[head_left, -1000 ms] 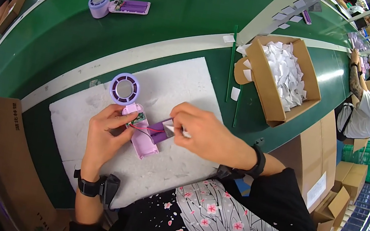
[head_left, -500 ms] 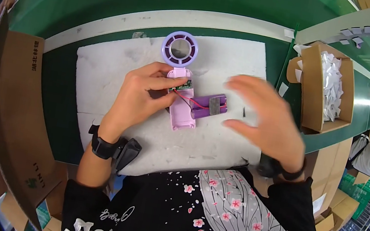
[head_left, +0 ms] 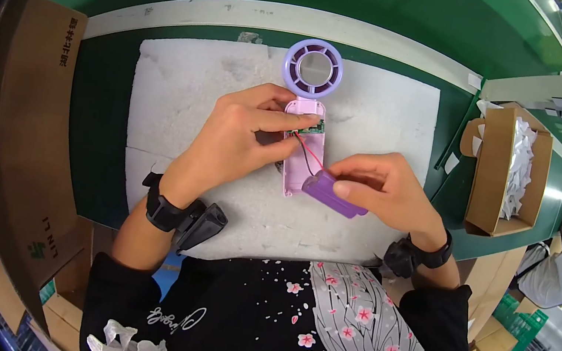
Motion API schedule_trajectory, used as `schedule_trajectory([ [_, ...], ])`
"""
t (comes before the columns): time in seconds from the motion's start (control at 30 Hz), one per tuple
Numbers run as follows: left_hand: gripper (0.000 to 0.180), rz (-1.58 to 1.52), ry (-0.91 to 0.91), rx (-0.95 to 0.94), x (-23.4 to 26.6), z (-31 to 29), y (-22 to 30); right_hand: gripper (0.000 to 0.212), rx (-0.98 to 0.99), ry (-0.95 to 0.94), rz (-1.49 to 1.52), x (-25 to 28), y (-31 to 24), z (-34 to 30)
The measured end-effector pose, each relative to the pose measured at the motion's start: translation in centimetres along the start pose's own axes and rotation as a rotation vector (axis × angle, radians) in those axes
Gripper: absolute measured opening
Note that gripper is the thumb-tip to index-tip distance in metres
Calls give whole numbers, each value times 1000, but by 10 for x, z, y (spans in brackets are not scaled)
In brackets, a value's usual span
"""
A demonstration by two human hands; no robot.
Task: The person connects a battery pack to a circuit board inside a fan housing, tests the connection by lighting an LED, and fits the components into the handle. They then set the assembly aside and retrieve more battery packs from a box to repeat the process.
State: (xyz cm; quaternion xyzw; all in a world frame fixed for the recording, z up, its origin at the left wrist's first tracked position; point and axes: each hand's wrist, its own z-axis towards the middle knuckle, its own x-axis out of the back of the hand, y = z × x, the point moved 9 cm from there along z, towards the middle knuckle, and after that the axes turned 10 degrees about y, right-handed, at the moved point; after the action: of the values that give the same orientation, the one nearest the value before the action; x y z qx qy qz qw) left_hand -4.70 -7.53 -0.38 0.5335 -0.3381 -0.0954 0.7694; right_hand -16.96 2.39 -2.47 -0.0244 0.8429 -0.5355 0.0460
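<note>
- Left hand [head_left: 243, 135] pins the open pink fan handle [head_left: 298, 150] on the white foam pad [head_left: 183, 91], fingers pressed near its circuit board.
- Right hand [head_left: 387, 190] pinches the purple battery [head_left: 332, 194] at the handle's 4 o'clock, wires attached.
- Seating the battery looks like the step; next needs alignment with the cavity.

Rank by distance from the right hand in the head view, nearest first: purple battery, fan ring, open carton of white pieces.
From the right hand:
1. Purple battery, held in its fingers.
2. Fan ring, up and left on the foam pad.
3. Open carton of white pieces, far right.
</note>
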Motion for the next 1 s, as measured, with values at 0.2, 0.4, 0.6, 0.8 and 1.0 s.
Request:
schedule_trajectory([
  [0.2,37,-14,-7,-21,-1,3,3,79,-52,-195,368,-16,-15,-11],
  [0.4,37,-1,-3,-14,-3,2,3,80,-109,-197,338,-9,-11,-15],
  [0.6,36,9,56,-42,-2,2,9,81,423,-46,-292,2,-37,-9],
  [0.8,34,54,61,-34,-1,2,14,74,420,30,-402,-8,-40,-11],
  [1.0,31,56,36,-65,-1,3,15,68,544,165,-523,-15,-40,-8],
])
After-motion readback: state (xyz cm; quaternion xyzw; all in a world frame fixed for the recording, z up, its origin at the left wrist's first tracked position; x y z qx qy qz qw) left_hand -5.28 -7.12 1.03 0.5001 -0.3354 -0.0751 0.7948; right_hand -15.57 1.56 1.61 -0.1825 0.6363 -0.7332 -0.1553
